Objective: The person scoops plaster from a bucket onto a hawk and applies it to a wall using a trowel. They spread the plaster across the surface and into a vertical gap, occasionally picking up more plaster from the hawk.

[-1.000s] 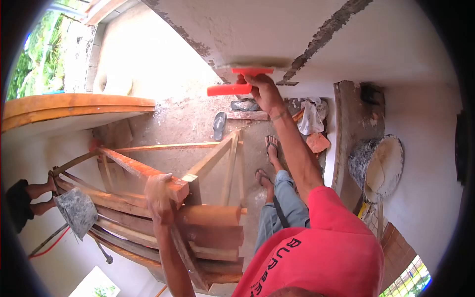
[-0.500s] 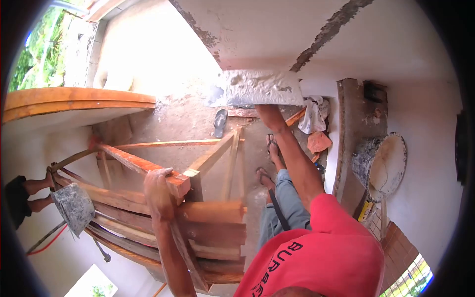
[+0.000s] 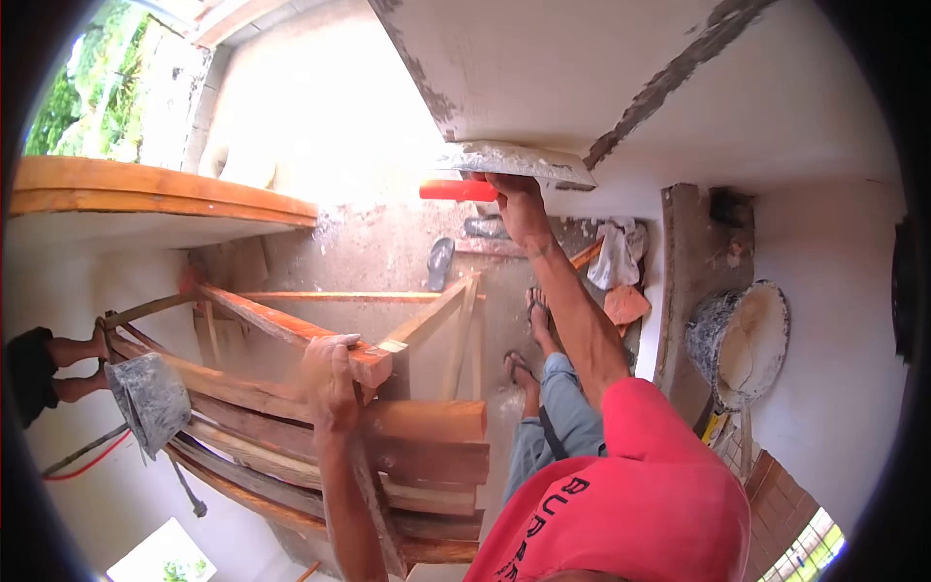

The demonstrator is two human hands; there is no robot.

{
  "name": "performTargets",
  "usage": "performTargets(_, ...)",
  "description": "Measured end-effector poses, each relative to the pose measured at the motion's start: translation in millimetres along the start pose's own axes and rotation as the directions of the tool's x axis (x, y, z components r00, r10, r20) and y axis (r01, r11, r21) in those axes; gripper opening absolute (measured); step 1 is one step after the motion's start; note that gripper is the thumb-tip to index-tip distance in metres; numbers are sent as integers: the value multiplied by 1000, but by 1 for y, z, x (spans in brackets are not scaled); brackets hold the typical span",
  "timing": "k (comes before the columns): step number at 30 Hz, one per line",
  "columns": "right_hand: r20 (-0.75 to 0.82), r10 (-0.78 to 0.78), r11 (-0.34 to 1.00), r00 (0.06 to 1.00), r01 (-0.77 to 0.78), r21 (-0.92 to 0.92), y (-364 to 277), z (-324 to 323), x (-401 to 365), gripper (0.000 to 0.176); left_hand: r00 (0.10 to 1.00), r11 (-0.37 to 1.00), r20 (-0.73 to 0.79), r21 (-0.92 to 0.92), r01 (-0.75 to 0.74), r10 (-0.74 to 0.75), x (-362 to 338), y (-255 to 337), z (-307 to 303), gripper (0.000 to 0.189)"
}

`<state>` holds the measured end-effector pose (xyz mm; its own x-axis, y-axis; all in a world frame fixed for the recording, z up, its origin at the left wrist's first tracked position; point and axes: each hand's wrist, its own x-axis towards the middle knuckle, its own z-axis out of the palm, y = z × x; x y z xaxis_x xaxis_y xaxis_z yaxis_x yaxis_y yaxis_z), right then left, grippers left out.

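My right hand (image 3: 516, 199) is raised near the wall, wrapped round the handle of a wide plastering trowel (image 3: 514, 160). The trowel is smeared with pale plaster, and its red handle end (image 3: 451, 190) sticks out to the left of my fingers. Its blade is close to the wall (image 3: 543, 68); whether they touch I cannot tell. My left hand (image 3: 332, 373) grips the end of an orange-brown wooden beam (image 3: 291, 325) on a timber scaffold, above stacked planks (image 3: 427, 421).
Another person's feet (image 3: 78, 373) stand on the scaffold's left end beside a plaster-stained bucket (image 3: 150, 403). A second bucket (image 3: 752, 344) is at the right. Sandals (image 3: 440, 264), a cloth (image 3: 618, 254) and a brick piece (image 3: 626, 305) lie below. A wooden board edge (image 3: 165, 199) juts in from the left.
My right hand and the trowel have tilted, so the blade shows edge-on and the red handle is visible. My left hand stays on the beam while the view has shifted slightly.
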<state>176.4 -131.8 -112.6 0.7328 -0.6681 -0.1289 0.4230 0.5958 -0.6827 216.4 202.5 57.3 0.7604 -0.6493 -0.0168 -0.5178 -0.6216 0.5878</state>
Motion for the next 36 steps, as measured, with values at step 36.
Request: performTargets(36,-257,221,856,941,-314,-411,42,-163,-57,38,996,994,39,64,-86,83,-1,-5,4,43)
